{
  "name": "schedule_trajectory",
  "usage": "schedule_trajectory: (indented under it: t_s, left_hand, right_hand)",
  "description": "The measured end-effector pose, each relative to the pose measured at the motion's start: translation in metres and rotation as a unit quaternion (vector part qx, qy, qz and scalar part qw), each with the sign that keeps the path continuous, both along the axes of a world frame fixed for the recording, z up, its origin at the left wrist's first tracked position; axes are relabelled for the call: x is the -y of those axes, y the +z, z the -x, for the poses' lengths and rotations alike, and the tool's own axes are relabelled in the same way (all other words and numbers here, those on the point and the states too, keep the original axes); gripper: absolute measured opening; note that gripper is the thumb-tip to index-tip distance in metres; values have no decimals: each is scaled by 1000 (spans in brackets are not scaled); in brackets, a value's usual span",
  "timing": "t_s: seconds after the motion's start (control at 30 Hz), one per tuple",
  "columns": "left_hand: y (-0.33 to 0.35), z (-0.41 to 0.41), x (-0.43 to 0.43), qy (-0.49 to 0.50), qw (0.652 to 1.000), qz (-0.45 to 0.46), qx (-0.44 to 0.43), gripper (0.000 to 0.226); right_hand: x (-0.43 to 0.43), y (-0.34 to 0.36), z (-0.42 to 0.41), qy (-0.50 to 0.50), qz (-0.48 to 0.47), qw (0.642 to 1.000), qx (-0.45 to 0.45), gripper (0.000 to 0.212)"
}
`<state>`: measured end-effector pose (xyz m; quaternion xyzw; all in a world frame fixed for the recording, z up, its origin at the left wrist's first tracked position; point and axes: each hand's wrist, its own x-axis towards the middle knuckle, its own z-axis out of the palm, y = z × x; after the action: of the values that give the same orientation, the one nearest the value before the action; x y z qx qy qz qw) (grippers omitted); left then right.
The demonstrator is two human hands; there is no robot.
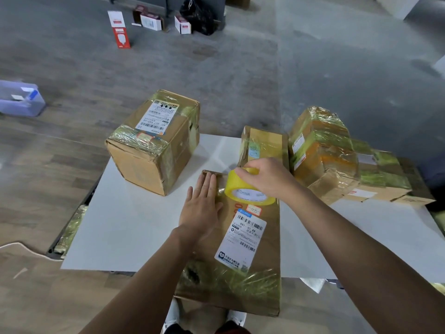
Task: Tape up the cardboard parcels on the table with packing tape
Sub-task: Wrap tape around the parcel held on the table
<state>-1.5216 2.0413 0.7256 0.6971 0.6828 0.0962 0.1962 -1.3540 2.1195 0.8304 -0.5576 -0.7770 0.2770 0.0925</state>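
Note:
A long flat cardboard parcel [262,261] with a white shipping label lies on the white table [125,237], its near end overhanging the front edge. My left hand [202,208] presses flat on the parcel's far left part, fingers straight. My right hand [265,177] grips a yellow roll of packing tape [243,189] standing on the parcel just right of the left hand. A short strip of tape runs from the roll under my left fingertips.
A big taped box [154,145] stands on the table's far left corner. A narrow box [262,145] and a heap of taped parcels [337,160] fill the far right. Small cartons [151,21] and a plastic bin [20,98] sit on the floor beyond.

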Motion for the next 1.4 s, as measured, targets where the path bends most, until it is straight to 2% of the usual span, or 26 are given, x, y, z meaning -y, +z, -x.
schedule_trajectory:
  t_s: [0.03,0.13,0.2,0.27,0.33,0.4,0.43,0.5,0.6,0.67,0.73,0.8,0.87,0.97,1.03,1.1,1.2,1.3,1.4]
  left_hand:
    - [0,0,0,1,1000,2,-10,69]
    - [0,-2,1,5,1000,9,-22,69]
    - [1,-3,1,4,999,17,-32,68]
    - [2,-3,-2,-1,999,27,-45,67]
    - [3,-3,-4,-8,998,33,-54,64]
    - [3,-4,-3,-13,997,34,-73,63]
    - [3,-4,-1,-15,996,33,-82,62]
    - [2,-6,1,-18,994,34,-104,62]
    - [4,-5,-2,-23,993,39,-112,63]
    - [5,-6,-5,-24,992,44,-116,63]
    - [8,-8,-6,-24,989,55,-135,63]
    - [12,-13,-6,-20,987,47,-155,64]
    - [16,-27,-7,-35,990,16,-139,66]
    - [10,-49,-7,-58,995,7,-79,72]
    - [1,-51,-5,-55,995,8,-88,83]
    - [-6,-49,-5,-61,992,7,-109,90]
    - [-10,-49,-6,-62,991,-6,-120,89]
    - [-12,-51,-7,-57,991,-14,-118,95]
    - [-11,-51,-7,-57,991,-22,-119,92]
  right_hand:
    - [1,3,-2,-1,-7,1000,30,29]
    - [2,7,-11,12,-72,985,158,52]
    - [-1,6,-15,13,-89,975,205,55]
    - [-4,8,-21,3,-69,984,167,57]
    - [-5,7,-38,-35,0,998,46,54]
    - [3,4,-52,-75,83,991,-71,38]
    - [6,0,-55,-84,104,986,-98,36]
    - [5,-2,-56,-77,79,992,-67,47]
    - [0,15,-54,-57,-30,989,134,60]
    - [0,21,-56,-44,-69,980,183,61]
    - [3,15,-58,-35,-89,980,172,60]
    - [4,8,-61,-50,-83,991,97,59]
    - [2,7,-68,-67,-59,996,26,57]
    - [1,6,-76,-57,-14,998,-27,51]
    - [2,2,-78,-65,22,997,-42,60]
    - [3,-2,-79,-75,23,997,-21,73]
    - [3,0,-78,-58,-19,997,41,63]
    - [5,8,-80,-53,-38,992,105,63]
    - [4,12,-83,-44,-57,983,168,64]
